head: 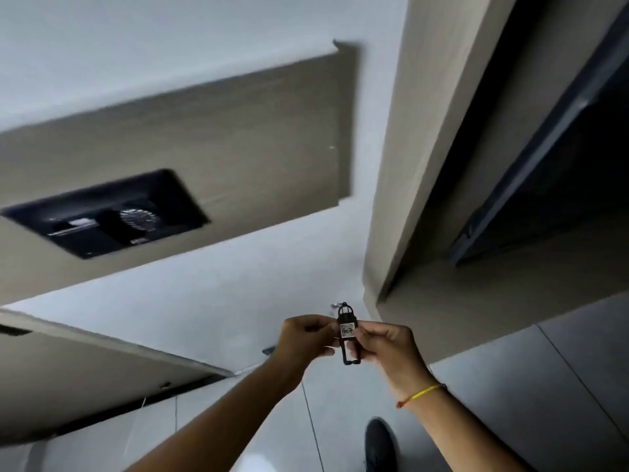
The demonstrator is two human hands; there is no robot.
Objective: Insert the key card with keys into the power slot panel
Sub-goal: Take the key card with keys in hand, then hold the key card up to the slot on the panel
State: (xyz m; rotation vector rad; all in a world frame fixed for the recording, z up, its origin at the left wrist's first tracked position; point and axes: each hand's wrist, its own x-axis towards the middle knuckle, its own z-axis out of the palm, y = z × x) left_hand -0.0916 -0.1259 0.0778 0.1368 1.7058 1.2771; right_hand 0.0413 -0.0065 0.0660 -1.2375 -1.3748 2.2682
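We hold the key card [348, 337] between both hands in front of us, well below and to the right of the power slot panel [105, 214], which sits as a dark plate set into a wood-toned wall board [238, 137]. Our left hand [306, 338] pinches the card's left edge, its fingers [325, 323] closed on it, and our right hand [384, 345] grips the right edge, fingers closed around the black holder; a white tag with a handwritten number faces us. A bit of metal shows above the card, on the side away from us, probably the keys, though it is too small to be sure. The panel is blurred, so we cannot make out its slot clearly. From here the risks we see are these: reaching for the panel with the card turned the wrong way, so it jams at the slot mouth; or the dangling keys swinging and knocking the panel.
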